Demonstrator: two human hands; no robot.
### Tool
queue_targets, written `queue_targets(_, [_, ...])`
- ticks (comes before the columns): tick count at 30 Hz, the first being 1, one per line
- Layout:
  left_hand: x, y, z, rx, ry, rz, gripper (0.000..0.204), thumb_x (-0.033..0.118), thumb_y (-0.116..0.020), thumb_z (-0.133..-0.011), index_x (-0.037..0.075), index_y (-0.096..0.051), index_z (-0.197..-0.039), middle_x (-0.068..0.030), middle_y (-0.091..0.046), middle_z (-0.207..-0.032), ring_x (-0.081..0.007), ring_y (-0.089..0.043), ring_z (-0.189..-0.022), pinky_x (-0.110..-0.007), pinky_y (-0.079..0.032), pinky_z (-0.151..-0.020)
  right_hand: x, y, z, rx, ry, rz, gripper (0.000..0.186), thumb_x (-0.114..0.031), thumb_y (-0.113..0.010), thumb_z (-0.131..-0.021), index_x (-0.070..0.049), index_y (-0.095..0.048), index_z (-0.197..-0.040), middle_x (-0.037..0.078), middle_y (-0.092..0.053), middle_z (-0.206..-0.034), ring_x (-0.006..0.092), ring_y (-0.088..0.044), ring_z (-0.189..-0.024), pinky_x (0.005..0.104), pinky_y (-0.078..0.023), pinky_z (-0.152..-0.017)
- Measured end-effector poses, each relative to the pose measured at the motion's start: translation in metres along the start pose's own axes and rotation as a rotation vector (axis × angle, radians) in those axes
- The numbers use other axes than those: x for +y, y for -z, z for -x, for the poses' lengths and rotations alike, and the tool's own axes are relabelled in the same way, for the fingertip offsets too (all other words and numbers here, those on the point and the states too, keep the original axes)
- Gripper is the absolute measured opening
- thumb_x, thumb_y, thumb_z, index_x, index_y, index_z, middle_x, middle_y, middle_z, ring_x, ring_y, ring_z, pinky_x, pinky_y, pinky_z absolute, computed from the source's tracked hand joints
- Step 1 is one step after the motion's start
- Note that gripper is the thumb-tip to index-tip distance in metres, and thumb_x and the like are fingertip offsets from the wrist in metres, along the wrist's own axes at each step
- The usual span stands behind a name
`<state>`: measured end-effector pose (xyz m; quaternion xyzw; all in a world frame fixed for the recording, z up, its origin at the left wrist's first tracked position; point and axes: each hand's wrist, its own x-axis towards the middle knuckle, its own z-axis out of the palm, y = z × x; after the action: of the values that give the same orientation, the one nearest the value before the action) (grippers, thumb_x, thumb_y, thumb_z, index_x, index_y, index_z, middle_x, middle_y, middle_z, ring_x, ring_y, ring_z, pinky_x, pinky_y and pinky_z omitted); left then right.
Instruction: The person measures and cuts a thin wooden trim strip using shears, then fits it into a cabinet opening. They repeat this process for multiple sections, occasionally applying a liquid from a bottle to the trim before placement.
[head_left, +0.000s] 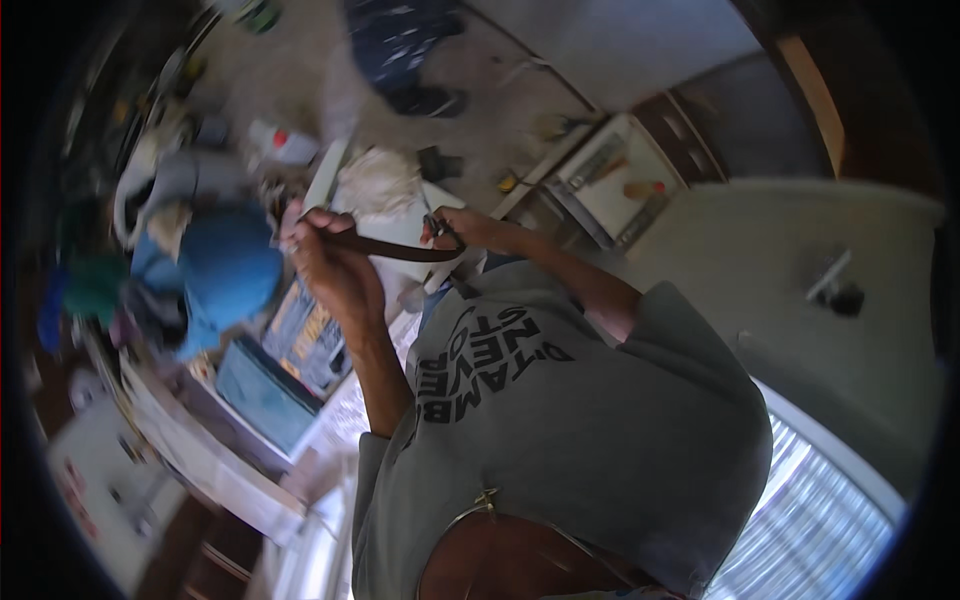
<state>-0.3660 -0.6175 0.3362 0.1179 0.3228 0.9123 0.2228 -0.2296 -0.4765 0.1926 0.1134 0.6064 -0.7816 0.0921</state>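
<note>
A dark brown strap [400, 250], which looks like a belt, stretches between my two hands in front of my chest. My left hand [340, 270] is closed around one end, with its fingers curled up. At the other end, my right hand [472, 228] pinches the strap beside a dark loop [445, 232] that could be a buckle; blur hides its detail. Just beyond the strap, a cream cloth bundle [378, 183] lies on a white surface [408, 215].
To the left are a blue cloth-like heap [230, 260] and a teal box [265, 390]. A white bottle [285, 143] and black plastic bag [400, 55] lie farther off. A shallow white tray [615, 175] with small items stands right of my hands, near a large pale surface [780, 240].
</note>
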Motion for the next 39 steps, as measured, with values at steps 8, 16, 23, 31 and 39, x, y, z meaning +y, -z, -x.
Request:
queue_targets(8, [-0.121, -0.050, -0.028, -0.034, 0.059, -0.241, 0.045, 0.023, -0.053, -0.096, 0.003, -0.033, -0.130, -0.0115, -0.055, -0.102, -0.0211, -0.053, -0.094, -0.036, -0.044, -0.086, 0.031, 0.127, 0.123, 0.348, 0.009, -0.363, 0.026, -0.015, -0.070, -0.082, -0.004, -0.056, -0.102, 0.004, -0.058, -0.094, 0.0126, -0.060, -0.080, 0.0251, -0.050, -0.071])
queue_targets(16, [-0.219, -0.092, 0.001, -0.170, 0.489, -0.488, 0.036, 0.015, -0.053, -0.095, 0.007, -0.039, -0.127, -0.0125, -0.055, -0.116, -0.0231, -0.057, -0.104, -0.039, -0.050, -0.088, 0.068, 0.202, 0.208, 0.945, -0.191, 0.038, 0.031, -0.021, -0.074, -0.080, -0.003, -0.057, -0.100, 0.006, -0.061, -0.094, 0.0130, -0.060, -0.085, 0.0223, -0.048, -0.065])
queue_targets(23, [-0.244, -0.083, -0.009, -0.160, 0.572, -0.294, 0.032, 0.013, -0.057, -0.092, 0.008, -0.044, -0.121, -0.0093, -0.056, -0.110, -0.0197, -0.060, -0.093, -0.034, -0.052, -0.085, 0.128, 0.181, 0.245, 1.492, 0.208, -0.264, 0.036, -0.027, -0.069, -0.084, -0.002, -0.053, -0.104, 0.008, -0.063, -0.101, 0.0131, -0.063, -0.086, 0.0266, -0.052, -0.071])
queue_targets(31, [-0.252, -0.090, -0.023, -0.296, 0.644, -0.170, 0.030, 0.011, -0.057, -0.092, 0.009, -0.045, -0.120, -0.0065, -0.055, -0.107, -0.0186, -0.057, -0.095, -0.036, -0.048, -0.091, 0.215, 0.159, 0.230, 1.564, -0.211, -0.202, 0.034, -0.028, -0.070, -0.082, -0.001, -0.056, -0.095, 0.006, -0.065, -0.078, 0.0165, -0.065, -0.062, 0.0287, -0.053, -0.056])
queue_targets(39, [-0.284, -0.085, -0.009, -0.173, 0.765, -0.289, 0.027, 0.012, -0.056, -0.093, 0.007, -0.048, -0.118, -0.0051, -0.056, -0.106, -0.0189, -0.054, -0.104, -0.035, -0.044, -0.097, 0.253, 0.185, 0.231, 1.523, -0.680, 0.199, 0.042, -0.035, -0.074, -0.073, -0.002, -0.053, -0.058, 0.012, -0.055, -0.055, 0.0269, -0.058, -0.053, 0.0396, -0.045, -0.052])
